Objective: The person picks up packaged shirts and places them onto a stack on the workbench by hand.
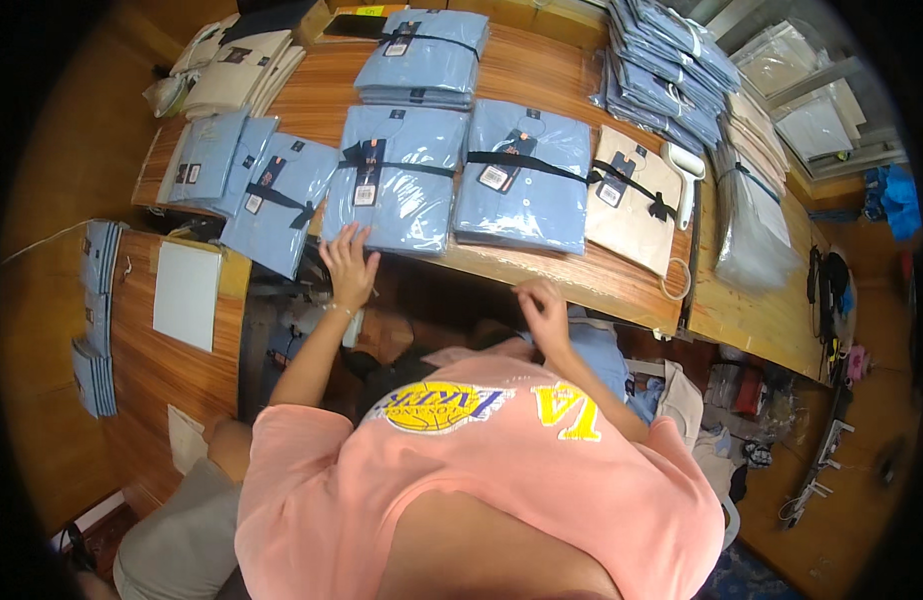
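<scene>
Folded light-blue shirts in clear plastic bags, tied with black ribbon and hung with dark tags, lie on the wooden table. My left hand [349, 262] rests with fingers spread on the lower left corner of the middle bagged shirt [412, 215]. To the right of it lies another bagged blue shirt [542, 205]. My right hand [544, 308] hovers just off the table's front edge below that shirt, its fingers curled in and nothing visible in them. A beige bagged shirt [632, 225] lies farther right. Left of my left hand, a blue bagged shirt [282, 205] lies at a slant.
Bagged blue shirts [422, 55] are stacked at the back; a taller stack [672, 70] stands back right. A white-handled lint roller [684, 165] and clear bags [747, 235] lie to the right. Beige shirts [247, 75] sit back left. Another person's leg [187, 530] is at lower left.
</scene>
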`<action>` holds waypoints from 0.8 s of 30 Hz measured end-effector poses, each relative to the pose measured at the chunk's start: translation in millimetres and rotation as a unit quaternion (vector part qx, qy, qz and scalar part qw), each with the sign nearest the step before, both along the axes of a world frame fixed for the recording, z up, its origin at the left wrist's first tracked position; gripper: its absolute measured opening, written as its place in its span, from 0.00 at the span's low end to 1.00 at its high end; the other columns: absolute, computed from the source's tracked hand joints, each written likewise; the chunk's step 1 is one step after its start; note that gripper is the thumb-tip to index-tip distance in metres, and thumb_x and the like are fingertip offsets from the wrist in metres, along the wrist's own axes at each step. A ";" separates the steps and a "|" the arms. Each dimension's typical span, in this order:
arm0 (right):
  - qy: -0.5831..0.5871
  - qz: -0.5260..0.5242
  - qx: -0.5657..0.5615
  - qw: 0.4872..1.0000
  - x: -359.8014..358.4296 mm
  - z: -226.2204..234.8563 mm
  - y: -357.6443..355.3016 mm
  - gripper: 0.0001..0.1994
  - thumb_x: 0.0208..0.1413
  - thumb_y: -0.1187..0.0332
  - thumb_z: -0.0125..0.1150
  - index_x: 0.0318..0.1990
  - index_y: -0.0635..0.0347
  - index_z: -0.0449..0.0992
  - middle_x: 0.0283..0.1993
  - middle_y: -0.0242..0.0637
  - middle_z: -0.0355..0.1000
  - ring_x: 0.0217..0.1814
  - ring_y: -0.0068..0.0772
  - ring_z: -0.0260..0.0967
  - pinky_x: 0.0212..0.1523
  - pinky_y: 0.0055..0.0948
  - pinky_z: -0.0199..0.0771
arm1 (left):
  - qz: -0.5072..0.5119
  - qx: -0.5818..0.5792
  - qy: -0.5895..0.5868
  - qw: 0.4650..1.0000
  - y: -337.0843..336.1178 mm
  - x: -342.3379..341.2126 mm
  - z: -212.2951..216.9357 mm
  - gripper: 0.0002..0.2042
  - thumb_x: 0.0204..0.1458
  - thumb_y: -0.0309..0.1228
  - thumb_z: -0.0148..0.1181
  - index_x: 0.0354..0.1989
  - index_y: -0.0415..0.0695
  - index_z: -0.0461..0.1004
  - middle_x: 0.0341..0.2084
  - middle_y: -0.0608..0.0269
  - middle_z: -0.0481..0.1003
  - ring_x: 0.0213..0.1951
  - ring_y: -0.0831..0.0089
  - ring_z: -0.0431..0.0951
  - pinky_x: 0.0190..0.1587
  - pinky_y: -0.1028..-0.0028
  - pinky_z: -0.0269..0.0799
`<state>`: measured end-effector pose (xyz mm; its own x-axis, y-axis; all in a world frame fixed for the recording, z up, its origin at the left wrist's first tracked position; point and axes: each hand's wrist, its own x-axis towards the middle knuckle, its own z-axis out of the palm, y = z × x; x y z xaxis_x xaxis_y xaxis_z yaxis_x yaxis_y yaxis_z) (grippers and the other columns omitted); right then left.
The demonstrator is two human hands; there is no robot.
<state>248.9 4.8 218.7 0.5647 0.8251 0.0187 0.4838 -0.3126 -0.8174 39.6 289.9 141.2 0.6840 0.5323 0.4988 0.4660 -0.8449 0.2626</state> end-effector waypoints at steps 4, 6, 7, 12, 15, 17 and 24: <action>0.067 0.312 0.143 0.937 9.5 191.6 60.0 0.13 0.49 0.69 0.55 0.41 0.64 0.73 0.38 0.43 0.71 0.38 0.39 0.69 0.42 0.33 0.65 | 0.121 -0.130 -0.101 0.979 64.7 44.4 54.5 0.14 0.55 0.37 0.46 0.39 0.38 0.70 0.36 0.51 0.70 0.42 0.53 0.66 0.47 0.61 0.57; 0.032 0.424 0.271 0.863 -10.6 256.7 80.9 0.11 0.49 0.66 0.52 0.37 0.63 0.73 0.36 0.43 0.70 0.35 0.39 0.66 0.38 0.34 0.64 | 0.120 -0.147 -0.173 0.967 113.8 67.2 47.2 0.18 0.53 0.41 0.50 0.38 0.35 0.71 0.34 0.46 0.72 0.41 0.50 0.68 0.46 0.59 0.61; 0.036 0.443 0.331 0.833 -25.9 281.3 88.1 0.11 0.49 0.65 0.49 0.33 0.62 0.73 0.34 0.41 0.70 0.33 0.37 0.65 0.36 0.34 0.64 | 0.128 -0.217 -0.103 0.962 146.1 69.6 32.8 0.20 0.51 0.44 0.52 0.36 0.35 0.72 0.31 0.47 0.73 0.38 0.50 0.70 0.44 0.59 0.63; 0.068 0.230 0.478 0.845 -83.3 322.7 111.8 0.02 0.44 0.69 0.55 0.27 0.48 0.73 0.27 0.32 0.65 0.30 0.31 0.63 0.30 0.26 0.66 | 0.066 -0.556 -0.020 0.829 197.9 104.9 36.8 0.22 0.44 0.51 0.58 0.24 0.39 0.75 0.18 0.59 0.72 0.28 0.60 0.72 0.36 0.66 0.66; 0.006 0.128 0.336 0.933 -72.0 304.2 123.4 0.05 0.43 0.72 0.58 0.28 0.46 0.73 0.27 0.28 0.63 0.31 0.30 0.62 0.33 0.20 0.65 | 0.045 -0.611 0.011 0.790 181.1 81.9 84.0 0.22 0.46 0.50 0.57 0.32 0.39 0.72 0.25 0.65 0.70 0.31 0.66 0.69 0.38 0.75 0.64; -0.075 0.113 0.075 0.988 -23.2 276.3 134.2 0.03 0.48 0.70 0.55 0.31 0.55 0.72 0.33 0.31 0.67 0.36 0.30 0.63 0.38 0.20 0.65 | -0.056 -0.677 -0.106 0.727 167.0 106.6 84.2 0.22 0.49 0.47 0.55 0.40 0.38 0.67 0.34 0.62 0.68 0.37 0.68 0.68 0.40 0.77 0.63; -0.002 0.005 0.106 0.994 -3.1 37.9 298.5 0.09 0.48 0.68 0.59 0.37 0.61 0.74 0.33 0.40 0.71 0.35 0.33 0.69 0.38 0.27 0.67 | -0.086 -0.667 -0.130 0.728 169.9 95.5 76.7 0.25 0.53 0.36 0.54 0.55 0.35 0.56 0.48 0.52 0.65 0.51 0.67 0.64 0.52 0.72 0.60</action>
